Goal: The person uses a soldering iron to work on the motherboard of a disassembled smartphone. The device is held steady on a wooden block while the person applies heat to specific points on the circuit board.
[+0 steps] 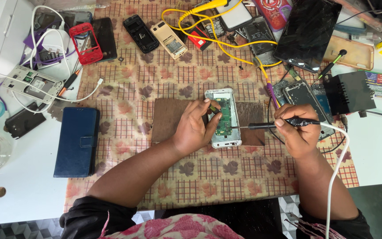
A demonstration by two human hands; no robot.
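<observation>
Both hands work over the opened white phone (223, 117), which lies face-up on a brown board (169, 119) at the centre of the patterned cloth (124, 95) covering the surface. Left hand (195, 126) rests against the phone's left edge, thumb and forefinger pinched narrow on a small dark part at the green circuit board (223, 120); what that part is cannot be told. Right hand (299, 132), to the right of the phone, is closed around the black handle of a soldering iron (279, 125), whose slim metal tip reaches leftward to the circuit board. A white cord (334, 177) runs from the handle back past the right wrist. Judged from this posture, good practice is to keep the left wrist planted on the board so the phone cannot slide, to hold the iron low and nearly level, and to touch only the intended joint. The cord should hang free so that it does not drag the tip sideways. Left of the phone, well apart, lies a dark blue wallet case (77, 140). Beyond the phone sit several stripped handsets, a yellow cable (226, 44) and a cracked dark tablet (307, 31); a black box (349, 92) stands to the phone's right.
</observation>
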